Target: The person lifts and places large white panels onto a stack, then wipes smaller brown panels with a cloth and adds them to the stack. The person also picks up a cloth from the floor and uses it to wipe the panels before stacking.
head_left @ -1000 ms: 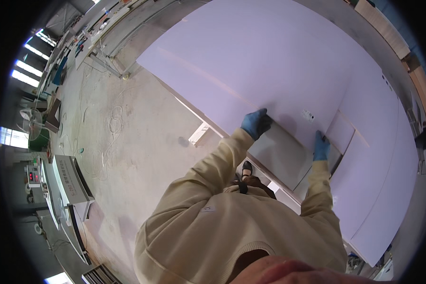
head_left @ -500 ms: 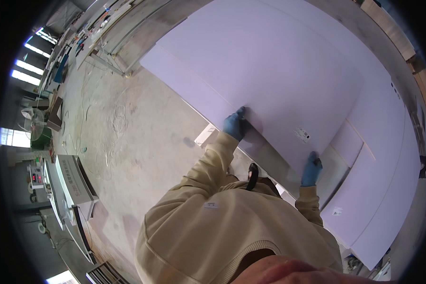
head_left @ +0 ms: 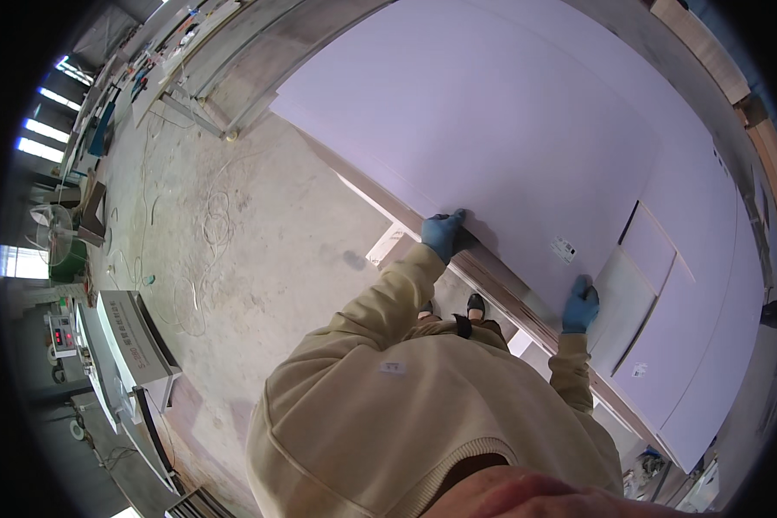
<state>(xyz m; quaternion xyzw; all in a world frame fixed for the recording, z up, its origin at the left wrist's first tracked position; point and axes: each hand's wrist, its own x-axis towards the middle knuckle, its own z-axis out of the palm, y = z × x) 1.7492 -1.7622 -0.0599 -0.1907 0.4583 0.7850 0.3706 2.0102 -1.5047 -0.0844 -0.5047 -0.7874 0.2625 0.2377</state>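
Pale panel (head_left: 527,181) in the grip of left hand (head_left: 441,236) and right hand (head_left: 581,307), nearer the person (head_left: 440,397) than before

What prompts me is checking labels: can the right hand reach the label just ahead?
Probably yes: the white label lies uncovered just ahead of the right hand, though it may need to leave the panel edge.
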